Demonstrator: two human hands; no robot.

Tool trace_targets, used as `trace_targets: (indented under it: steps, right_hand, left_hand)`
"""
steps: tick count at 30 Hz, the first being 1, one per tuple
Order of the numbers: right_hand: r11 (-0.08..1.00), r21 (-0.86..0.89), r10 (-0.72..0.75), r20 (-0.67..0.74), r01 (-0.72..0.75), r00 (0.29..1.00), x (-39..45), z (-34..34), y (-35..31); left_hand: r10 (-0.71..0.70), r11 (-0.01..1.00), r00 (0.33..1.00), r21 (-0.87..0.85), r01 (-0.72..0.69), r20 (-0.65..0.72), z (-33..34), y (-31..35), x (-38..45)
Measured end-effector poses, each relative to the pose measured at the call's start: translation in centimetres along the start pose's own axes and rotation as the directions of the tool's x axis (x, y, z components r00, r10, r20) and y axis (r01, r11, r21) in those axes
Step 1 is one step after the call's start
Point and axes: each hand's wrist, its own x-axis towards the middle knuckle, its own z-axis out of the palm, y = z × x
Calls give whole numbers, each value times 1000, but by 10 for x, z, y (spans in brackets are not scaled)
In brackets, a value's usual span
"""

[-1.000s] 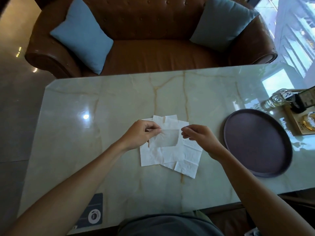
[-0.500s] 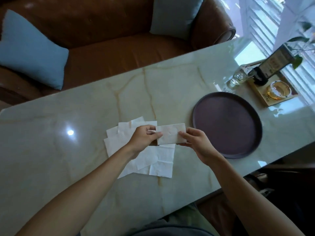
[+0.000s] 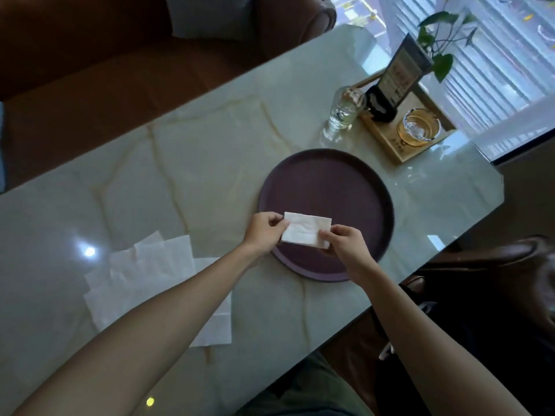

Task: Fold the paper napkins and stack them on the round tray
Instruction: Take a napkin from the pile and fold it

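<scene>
Presently, both hands are engaged on one folded napkin (image 3: pixel 307 229), a small white rectangle held over the near-left part of the round tray (image 3: pixel 345 181); the left hand (image 3: pixel 264 234) pinches its left end between thumb and curled fingers; the right hand (image 3: pixel 345 244) pinches its lower right corner in like manner; whether the napkin touches the tray surface cannot be told from this view. The tray is dark purple, raised at the rim, and lies flat on the marble table (image 3: pixel 195 151); nothing but the held napkin is seen over it. The unfolded napkins (image 3: pixel 156 265) lie in a loose overlapping heap on the table, well to the left of the tray and partly hidden under the left forearm. Beyond the tray, toward the window, stands a clear glass (image 3: pixel 345 111); just beside it sits a wooden holder (image 3: pixel 405 145) bearing an upright dark menu card (image 3: pixel 396 76) and an amber glass ashtray (image 3: pixel 418 130); a leafy plant (image 3: pixel 441 40) shows behind the card. A brown leather sofa (image 3: pixel 105 70) runs along the far side of the table.
</scene>
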Motion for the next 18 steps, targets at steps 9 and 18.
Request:
trace_targets:
  steps: [9,18]
  right_hand:
    - [999,1,40,-82,-40,996,48,-36,10]
    - [917,-394,-10,-174,-61,985,65,-46,22]
  left_hand:
    - [-26,968,1000,248,22,12,58,2,55]
    - [-24,918,999,395,36,-33,79,2,60]
